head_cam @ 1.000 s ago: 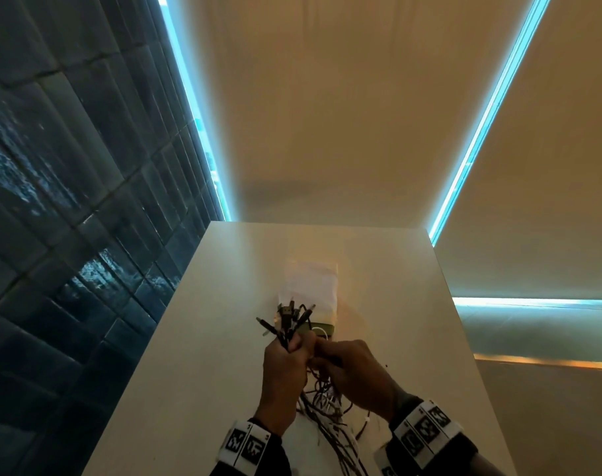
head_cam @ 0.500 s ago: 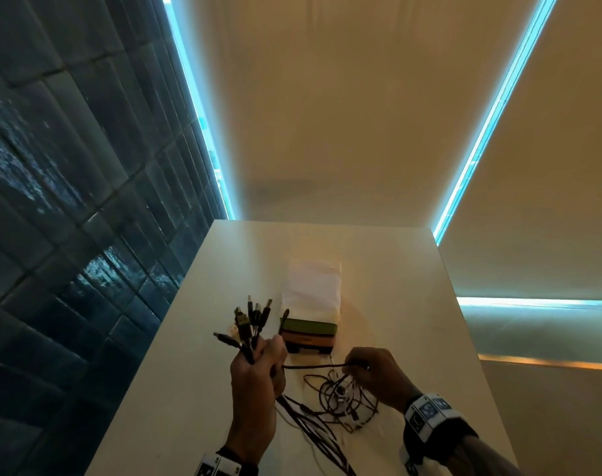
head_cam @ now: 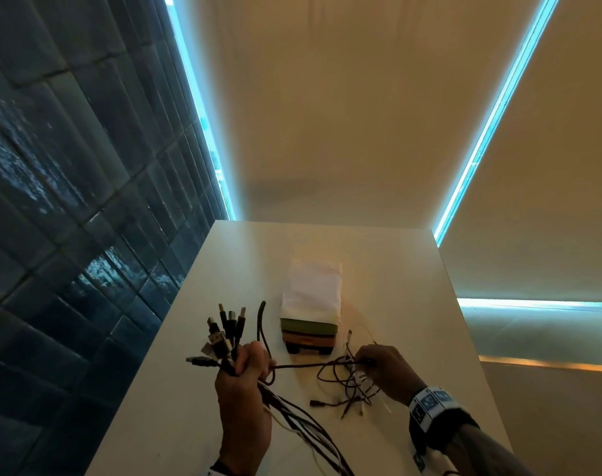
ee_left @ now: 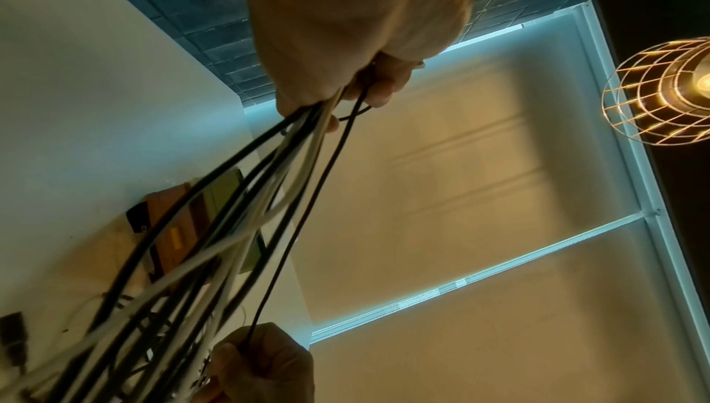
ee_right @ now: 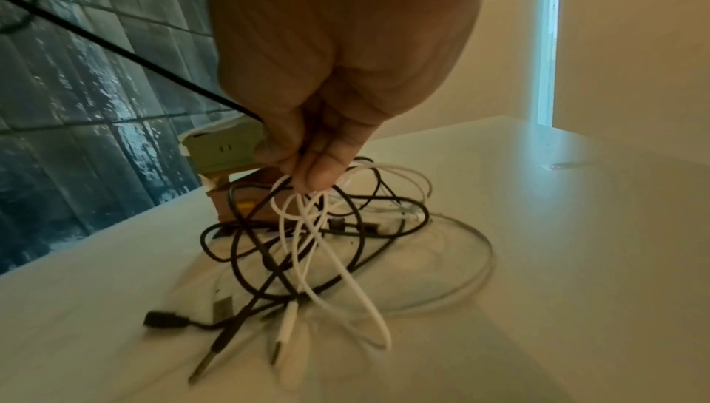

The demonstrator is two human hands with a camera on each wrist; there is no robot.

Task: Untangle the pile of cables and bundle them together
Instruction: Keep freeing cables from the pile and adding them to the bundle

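Since 1 s ago the hands have drawn apart: the left hand (head_cam: pixel 241 383) has carried its fistful of plug ends (head_cam: pixel 224 334) leftward, while the right hand (head_cam: pixel 383 367) has pulled 1 dark cable (head_cam: pixel 313 365) taut between them.

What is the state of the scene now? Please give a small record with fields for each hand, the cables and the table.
left hand: left hand grips a bunch of cables, plugs pointing up
right hand: right hand pinches loops of the tangled cables with its fingers
between hands: one dark cable runs from hand to hand
tangle: black and white, partly resting on the table
behind: stacked boxes
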